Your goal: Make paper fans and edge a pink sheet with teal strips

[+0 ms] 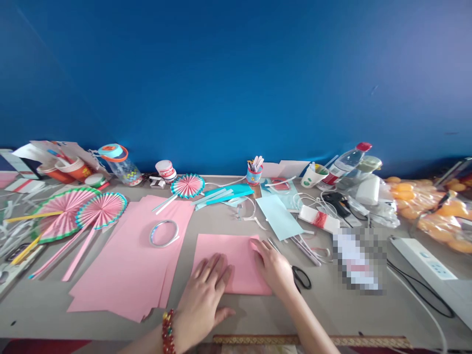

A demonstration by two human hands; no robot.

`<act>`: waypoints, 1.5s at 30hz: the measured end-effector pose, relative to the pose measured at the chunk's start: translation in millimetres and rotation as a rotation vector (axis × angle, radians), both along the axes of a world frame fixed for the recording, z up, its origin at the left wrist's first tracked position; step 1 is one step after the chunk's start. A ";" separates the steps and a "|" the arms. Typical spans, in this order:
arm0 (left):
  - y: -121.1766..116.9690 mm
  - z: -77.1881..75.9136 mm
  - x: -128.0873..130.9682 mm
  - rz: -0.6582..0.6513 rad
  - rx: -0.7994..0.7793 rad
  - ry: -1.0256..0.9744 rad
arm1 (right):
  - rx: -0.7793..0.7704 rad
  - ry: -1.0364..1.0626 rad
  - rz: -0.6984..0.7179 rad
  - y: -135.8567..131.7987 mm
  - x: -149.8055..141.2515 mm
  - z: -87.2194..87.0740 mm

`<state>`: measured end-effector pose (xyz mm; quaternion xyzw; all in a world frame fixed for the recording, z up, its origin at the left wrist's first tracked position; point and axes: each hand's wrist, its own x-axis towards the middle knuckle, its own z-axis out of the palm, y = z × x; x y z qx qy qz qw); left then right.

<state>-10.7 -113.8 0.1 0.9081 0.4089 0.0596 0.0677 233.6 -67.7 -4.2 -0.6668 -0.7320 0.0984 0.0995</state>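
Note:
A pink paper sheet (230,255) lies on the grey table (324,314) in front of me. My left hand (204,297) rests flat on its near left part, fingers stretched out, a beaded bracelet (168,332) on the wrist. My right hand (273,268) presses on the sheet's right edge, fingers bent down at the top right corner. Black-handled scissors (300,275) lie just right of that hand.
A stack of pink sheets (129,275) with a tape ring (164,232) lies to the left, pink paper fans (73,214) beyond. Light blue paper (279,216), cups, a water bottle (346,162), a glue gun (337,201), a power strip (427,255) and bagged oranges (438,211) crowd the right.

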 end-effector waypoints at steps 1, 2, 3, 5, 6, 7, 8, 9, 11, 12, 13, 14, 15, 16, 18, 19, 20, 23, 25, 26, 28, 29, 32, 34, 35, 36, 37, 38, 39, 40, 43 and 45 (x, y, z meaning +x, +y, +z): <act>-1.6 -0.3 -0.2 0.013 -0.004 -0.009 | -0.007 0.000 0.001 0.3 0.3 -0.2; -3.2 0.0 -0.4 0.026 -0.007 -0.019 | -0.015 0.001 0.002 0.6 0.5 -0.5; -4.4 0.6 -0.8 0.039 -0.010 -0.029 | -0.024 0.003 0.003 0.7 0.7 -0.8; -5.7 1.7 -2.4 0.057 -0.012 -0.043 | -0.045 0.008 0.006 0.7 1.1 -1.3; -5.7 2.1 -3.4 0.059 -0.012 -0.046 | -0.055 0.010 0.007 0.7 1.4 -1.5; -5.3 2.3 -4.5 0.059 -0.013 -0.044 | -0.062 0.011 0.009 0.6 1.8 -1.6; -4.6 2.4 -5.6 0.056 -0.016 -0.039 | -0.064 0.012 0.010 0.4 2.3 -1.8; -3.8 2.3 -6.5 0.051 -0.020 -0.034 | -0.062 0.014 0.012 0.1 2.9 -2.1; -2.1 1.9 -7.8 0.046 -0.034 -0.026 | -0.042 0.029 0.016 -0.7 4.2 -3.3; -1.4 1.6 -8.0 0.046 -0.042 -0.027 | -0.030 0.041 0.019 -1.2 4.9 -4.2; -0.9 1.4 -8.1 0.047 -0.050 -0.030 | -0.019 0.052 0.021 -1.6 5.7 -5.4; -0.4 1.3 -8.0 0.049 -0.056 -0.034 | -0.008 0.061 0.019 -2.0 6.4 -6.8; 0.0 1.2 -7.9 0.050 -0.062 -0.038 | 0.000 0.064 0.015 -2.2 7.3 -8.2; 0.3 1.2 -7.7 0.049 -0.068 -0.041 | 0.007 0.065 0.013 -2.3 8.1 -9.5; 0.8 1.2 -7.4 0.050 -0.079 -0.049 | 0.017 0.063 0.015 -1.9 9.9 -11.1; 1.1 1.2 -7.3 0.051 -0.084 -0.054 | 0.019 0.064 0.021 -1.5 10.8 -11.3; 1.3 1.1 -7.3 0.052 -0.089 -0.057 | 0.019 0.068 0.030 -0.9 11.5 -11.0; 1.6 0.5 -7.4 0.055 -0.096 -0.043 | 0.016 0.071 0.051 1.0 12.7 -8.4; 1.7 0.1 -7.5 0.056 -0.095 -0.022 | 0.022 0.065 0.064 1.8 12.8 -7.0; 1.7 0.0 -7.4 0.056 -0.092 -0.014 | 0.029 0.062 0.071 2.0 12.7 -6.8; 1.7 0.0 -7.2 0.055 -0.080 -0.005 | 0.053 0.059 0.081 1.6 12.5 -7.1; 1.6 0.2 -7.1 0.052 -0.072 -0.002 | 0.068 0.059 0.080 1.3 12.4 -7.4; 1.3 0.5 -6.5 0.051 -0.044 0.006 | 0.092 0.074 0.069 -0.5 11.7 -7.8; 1.2 0.3 -6.3 0.049 -0.017 0.016 | 0.082 0.092 0.059 -1.7 10.9 -7.4; 1.2 -0.1 -6.1 0.045 0.000 0.021 | 0.080 0.100 0.051 -2.4 10.5 -7.2; 1.4 -0.7 -6.1 0.040 0.019 0.025 | 0.085 0.108 0.041 -3.0 10.1 -7.2; 1.6 -1.3 -6.1 0.033 0.038 0.028 | 0.093 0.115 0.029 -3.6 9.8 -7.3; 1.9 -2.1 -6.1 0.027 0.055 0.031 | 0.101 0.123 0.018 -4.3 9.5 -7.6; 2.3 -2.9 -6.2 0.021 0.072 0.033 | 0.106 0.133 0.008 -5.0 9.2 -7.9; 2.8 -3.8 -6.5 0.014 0.085 0.035 | 0.106 0.145 0.000 -5.6 9.0 -8.3; 4.3 -6.2 -7.6 -0.011 0.123 0.043 | 0.099 0.168 -0.014 -7.3 8.0 -8.7; 5.2 -7.3 -8.6 -0.020 0.145 0.048 | 0.100 0.172 -0.016 -8.0 7.4 -8.4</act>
